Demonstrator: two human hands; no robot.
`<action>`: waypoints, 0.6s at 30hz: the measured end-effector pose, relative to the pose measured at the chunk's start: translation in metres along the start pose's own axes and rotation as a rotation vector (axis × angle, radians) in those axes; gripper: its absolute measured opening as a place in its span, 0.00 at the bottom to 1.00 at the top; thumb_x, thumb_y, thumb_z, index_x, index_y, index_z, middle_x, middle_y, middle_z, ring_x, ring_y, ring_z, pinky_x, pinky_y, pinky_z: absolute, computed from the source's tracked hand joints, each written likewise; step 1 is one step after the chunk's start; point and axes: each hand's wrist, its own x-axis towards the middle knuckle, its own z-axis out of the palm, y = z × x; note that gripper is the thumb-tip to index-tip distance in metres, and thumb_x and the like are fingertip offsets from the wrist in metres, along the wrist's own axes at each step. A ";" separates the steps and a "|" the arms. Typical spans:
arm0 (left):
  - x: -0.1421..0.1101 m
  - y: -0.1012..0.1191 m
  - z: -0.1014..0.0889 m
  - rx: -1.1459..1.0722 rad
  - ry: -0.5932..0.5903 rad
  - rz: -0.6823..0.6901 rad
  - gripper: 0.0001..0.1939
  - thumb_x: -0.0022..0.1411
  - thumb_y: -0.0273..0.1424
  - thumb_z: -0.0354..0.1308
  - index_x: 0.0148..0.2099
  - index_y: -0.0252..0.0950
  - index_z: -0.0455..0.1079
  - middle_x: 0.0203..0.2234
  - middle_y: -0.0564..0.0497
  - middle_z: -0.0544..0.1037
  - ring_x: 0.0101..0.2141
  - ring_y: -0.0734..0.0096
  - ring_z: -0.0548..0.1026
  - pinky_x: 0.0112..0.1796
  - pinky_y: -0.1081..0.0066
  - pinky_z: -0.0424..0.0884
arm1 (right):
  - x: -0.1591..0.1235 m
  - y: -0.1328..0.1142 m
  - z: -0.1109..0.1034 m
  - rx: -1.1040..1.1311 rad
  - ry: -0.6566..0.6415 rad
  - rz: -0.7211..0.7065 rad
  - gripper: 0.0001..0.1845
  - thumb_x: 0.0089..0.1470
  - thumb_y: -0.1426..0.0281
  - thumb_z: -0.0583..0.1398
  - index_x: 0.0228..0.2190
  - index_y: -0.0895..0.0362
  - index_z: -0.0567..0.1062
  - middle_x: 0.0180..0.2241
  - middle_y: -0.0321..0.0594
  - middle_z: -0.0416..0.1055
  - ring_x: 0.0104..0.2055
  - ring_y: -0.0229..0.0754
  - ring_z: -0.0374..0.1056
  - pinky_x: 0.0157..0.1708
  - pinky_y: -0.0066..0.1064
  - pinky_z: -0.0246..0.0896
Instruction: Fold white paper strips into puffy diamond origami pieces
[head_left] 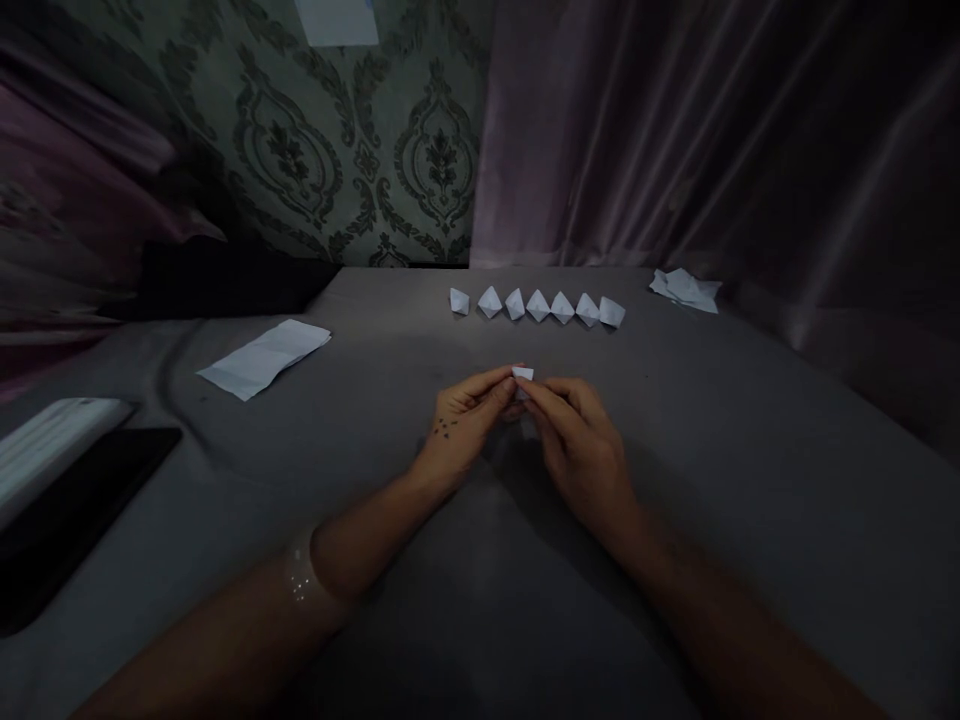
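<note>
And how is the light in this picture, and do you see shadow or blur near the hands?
Head view: dim overall, upper-right corner nearly black; head view: soft shadow on the gray cloth beside the right hand; head view: no strong blur on the left hand, but any creases in the held white paper are too small to read.

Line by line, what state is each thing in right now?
Small paper: folded, partly hidden
Left hand: pinching it
Right hand: pinching it too
Seven paper pieces: folded, in a row
Paper sheets: layered, lying flat
Paper pile: loose, overlapping
Black slab: lying flat
White block: lying flat
Curtain: hanging in folds
</note>
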 end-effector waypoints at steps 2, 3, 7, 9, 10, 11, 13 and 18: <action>0.000 0.001 0.000 0.015 0.003 0.010 0.12 0.54 0.34 0.67 0.41 0.38 0.79 0.40 0.48 0.81 0.42 0.65 0.78 0.45 0.65 0.75 | 0.001 -0.003 0.000 0.078 0.044 0.077 0.18 0.61 0.74 0.54 0.50 0.48 0.73 0.41 0.41 0.72 0.43 0.41 0.69 0.44 0.37 0.67; 0.000 0.001 -0.001 0.022 -0.001 0.014 0.12 0.54 0.34 0.67 0.42 0.38 0.79 0.39 0.48 0.81 0.41 0.66 0.78 0.45 0.65 0.76 | 0.002 -0.004 0.001 0.122 0.080 0.145 0.15 0.61 0.73 0.55 0.48 0.49 0.73 0.40 0.40 0.73 0.42 0.41 0.69 0.43 0.37 0.67; -0.002 0.000 -0.002 0.043 -0.019 0.011 0.12 0.55 0.34 0.66 0.43 0.39 0.79 0.38 0.49 0.81 0.39 0.67 0.78 0.44 0.65 0.76 | 0.009 -0.006 0.000 0.326 0.142 0.427 0.08 0.57 0.68 0.59 0.39 0.53 0.76 0.36 0.39 0.76 0.37 0.40 0.72 0.39 0.34 0.69; -0.003 0.001 -0.001 0.051 -0.030 0.008 0.12 0.55 0.34 0.66 0.43 0.39 0.79 0.38 0.49 0.81 0.39 0.67 0.78 0.44 0.65 0.76 | 0.012 -0.005 -0.002 0.402 0.108 0.480 0.06 0.55 0.67 0.60 0.35 0.54 0.77 0.34 0.39 0.76 0.35 0.40 0.73 0.37 0.33 0.70; -0.003 0.001 -0.001 0.056 -0.034 0.009 0.12 0.55 0.34 0.66 0.42 0.39 0.79 0.38 0.49 0.81 0.40 0.67 0.78 0.44 0.65 0.76 | 0.013 -0.005 -0.003 0.426 0.093 0.493 0.06 0.54 0.67 0.61 0.34 0.54 0.77 0.34 0.39 0.76 0.35 0.40 0.73 0.36 0.33 0.70; -0.003 0.001 -0.001 0.060 -0.037 0.011 0.12 0.55 0.34 0.66 0.42 0.39 0.80 0.38 0.49 0.81 0.40 0.66 0.78 0.44 0.65 0.76 | 0.014 -0.005 -0.004 0.444 0.081 0.502 0.07 0.53 0.66 0.61 0.33 0.54 0.78 0.33 0.39 0.76 0.34 0.40 0.73 0.36 0.34 0.71; -0.004 0.001 0.000 0.064 -0.033 0.018 0.11 0.55 0.34 0.66 0.42 0.39 0.80 0.39 0.49 0.81 0.41 0.66 0.78 0.44 0.65 0.76 | 0.016 -0.005 -0.008 0.474 0.055 0.504 0.07 0.52 0.66 0.62 0.34 0.54 0.79 0.34 0.40 0.76 0.35 0.41 0.73 0.36 0.34 0.71; -0.003 0.000 -0.001 0.068 -0.039 0.038 0.11 0.55 0.35 0.66 0.42 0.39 0.80 0.39 0.49 0.81 0.40 0.65 0.78 0.45 0.63 0.76 | 0.018 -0.006 -0.013 0.515 0.015 0.515 0.07 0.51 0.66 0.63 0.33 0.54 0.80 0.35 0.40 0.76 0.36 0.41 0.73 0.36 0.34 0.71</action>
